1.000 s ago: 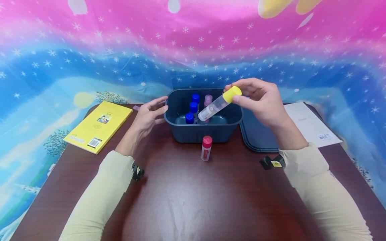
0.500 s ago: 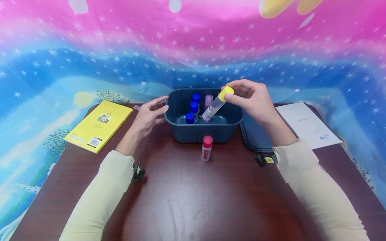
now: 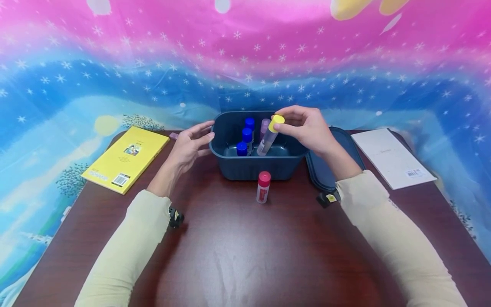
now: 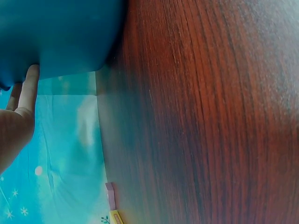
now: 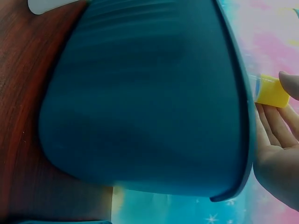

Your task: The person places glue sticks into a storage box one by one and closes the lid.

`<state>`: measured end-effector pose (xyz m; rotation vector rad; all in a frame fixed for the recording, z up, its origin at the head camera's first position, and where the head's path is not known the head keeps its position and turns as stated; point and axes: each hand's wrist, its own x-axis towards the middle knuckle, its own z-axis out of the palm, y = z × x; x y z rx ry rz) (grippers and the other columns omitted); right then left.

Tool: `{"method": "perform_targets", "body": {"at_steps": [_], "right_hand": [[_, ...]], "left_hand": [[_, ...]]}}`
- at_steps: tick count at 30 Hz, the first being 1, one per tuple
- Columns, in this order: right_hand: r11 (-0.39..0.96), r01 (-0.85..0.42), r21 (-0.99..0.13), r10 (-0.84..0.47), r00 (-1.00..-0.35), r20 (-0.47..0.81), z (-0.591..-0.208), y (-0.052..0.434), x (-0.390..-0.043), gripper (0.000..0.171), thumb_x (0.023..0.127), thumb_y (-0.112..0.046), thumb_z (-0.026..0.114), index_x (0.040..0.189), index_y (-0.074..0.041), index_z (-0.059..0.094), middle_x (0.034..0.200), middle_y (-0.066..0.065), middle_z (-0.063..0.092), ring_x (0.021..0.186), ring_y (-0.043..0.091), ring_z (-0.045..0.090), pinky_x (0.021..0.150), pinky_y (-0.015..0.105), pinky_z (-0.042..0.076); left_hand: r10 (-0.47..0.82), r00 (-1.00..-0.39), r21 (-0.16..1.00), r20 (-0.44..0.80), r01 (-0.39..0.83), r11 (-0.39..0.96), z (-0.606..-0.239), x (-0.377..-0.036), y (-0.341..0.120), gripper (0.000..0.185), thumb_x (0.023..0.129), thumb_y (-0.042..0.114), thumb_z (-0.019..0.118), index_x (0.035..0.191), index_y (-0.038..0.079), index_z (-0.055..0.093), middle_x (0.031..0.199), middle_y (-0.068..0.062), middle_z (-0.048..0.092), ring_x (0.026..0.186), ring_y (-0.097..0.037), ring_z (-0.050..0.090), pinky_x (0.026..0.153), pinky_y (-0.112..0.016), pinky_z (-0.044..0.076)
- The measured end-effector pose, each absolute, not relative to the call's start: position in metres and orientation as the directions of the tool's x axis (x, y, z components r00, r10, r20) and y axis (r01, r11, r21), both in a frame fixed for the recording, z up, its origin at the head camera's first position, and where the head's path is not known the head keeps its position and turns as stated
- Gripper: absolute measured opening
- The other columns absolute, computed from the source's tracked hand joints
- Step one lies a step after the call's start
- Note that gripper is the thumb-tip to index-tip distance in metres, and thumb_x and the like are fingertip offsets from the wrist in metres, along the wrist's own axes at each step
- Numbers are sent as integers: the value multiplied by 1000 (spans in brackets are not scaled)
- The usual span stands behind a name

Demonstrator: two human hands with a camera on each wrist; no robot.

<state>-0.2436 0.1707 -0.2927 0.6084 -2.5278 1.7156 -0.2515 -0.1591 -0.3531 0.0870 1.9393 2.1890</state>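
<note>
Yellow-capped tube [image 3: 269, 137] tilts in your right hand [image 3: 307, 128], which pinches its cap with curled fingers above the dark blue bin [image 3: 257, 168], the tube's lower end down inside the bin's right half. From the left: a yellow book [image 3: 124, 159] lies flat near the table's far left edge, well apart from the bin, with bare dark wood between them. Your left hand [image 3: 189, 145] rests against the bin's left wall with fingers straight and holding nothing; the left wrist view shows those fingers [image 4: 29, 91] touching the bin's [image 4: 60, 37] outer side near its rim. Inside the bin, three blue-capped tubes [image 3: 245, 138] stand upright in the left half, and a pink-capped tube [image 3: 264, 126] stands just behind the one you hold. A red-capped tube [image 3: 262, 187] stands upright on the table [image 3: 245, 256] just in front of the bin's near wall, between your forearms. The right wrist view shows the yellow cap [image 5: 271, 91] past the bin's [image 5: 140, 93] rim, your fingers beside it. To the right, the bin's lid [image 3: 326, 170] lies flat just beside the bin, partly under your right wrist, and a white sheet [image 3: 391, 157] lies beyond it near the table's right edge. Wide open wood spreads across the near half of the table.
</note>
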Motion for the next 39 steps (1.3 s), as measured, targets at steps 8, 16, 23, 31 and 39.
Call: {"method": "perform_targets", "body": {"at_steps": [8,16,23,31,39], "right_hand": [[375,-295,-879,-318,-931,177,-295,167,-248,34,94,-20,75,124,-5,69,118,9,70,104,19,68,93,32,55],[405,-251,-879,-331,-937,115,-297,165,-255,34,95,-22,75,125,-6,69,118,9,69,107,20,66,95,38,54],[433,-229,-872,-357,-932,68,-298,163,-260,33,95,-20,74,124,-5,69,117,10,69,105,21,66,94,41,53],[444,-196,-874,-374,-927,18,-301,161,-260,33,96,-16,73,126,-3,68,119,11,69,106,23,66,96,45,54],[447,-172,-878,-389,-921,-18,-305,158,-268,32,95,-15,73,123,-2,69,122,13,67,108,25,64,97,44,53]], "left_hand": [[201,-974,986,-101,-125,-111,-352,-252,-158,53,101,15,64,152,13,49,155,-13,42,138,-31,47,105,-52,45],[198,-974,985,-107,-131,-116,-352,-253,-157,53,101,16,64,152,14,49,156,-12,41,138,-30,47,105,-51,46],[199,-975,986,-103,-126,-109,-354,-254,-157,53,101,16,64,152,14,48,156,-12,41,138,-30,47,105,-50,46],[204,-973,986,-105,-129,-106,-357,-252,-157,53,101,17,64,152,14,49,155,-12,42,138,-29,48,103,-49,48],[201,-974,985,-102,-127,-114,-353,-250,-158,53,102,15,63,153,13,48,156,-13,41,138,-30,46,102,-49,48]]}}
